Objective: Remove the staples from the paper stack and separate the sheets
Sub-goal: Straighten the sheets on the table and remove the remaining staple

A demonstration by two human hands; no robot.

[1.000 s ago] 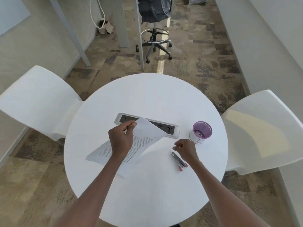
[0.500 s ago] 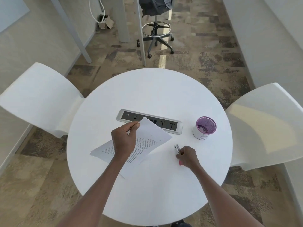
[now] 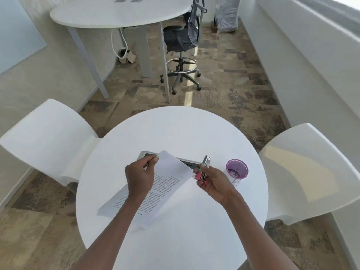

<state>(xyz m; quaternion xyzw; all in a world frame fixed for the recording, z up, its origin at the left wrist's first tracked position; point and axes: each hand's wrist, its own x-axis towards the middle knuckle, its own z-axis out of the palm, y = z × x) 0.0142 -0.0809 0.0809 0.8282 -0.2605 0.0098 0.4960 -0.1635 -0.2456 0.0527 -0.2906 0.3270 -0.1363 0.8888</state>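
Paper stack (image 3: 165, 184) in left hand (image 3: 139, 177), staple remover (image 3: 204, 168) in right hand (image 3: 213, 182).

Bright, even daylight fills the room, apparently from the right, where the wall ledge (image 3: 315, 26) blows out to near white. The round white surface (image 3: 175, 131) glares and loses texture. Soft shadows fall under the paper stack (image 3: 155, 191). A sunlit strip marks the floor (image 3: 188, 96). Wide-angle distortion bows both chairs at the edges, and the corners look slightly smeared.
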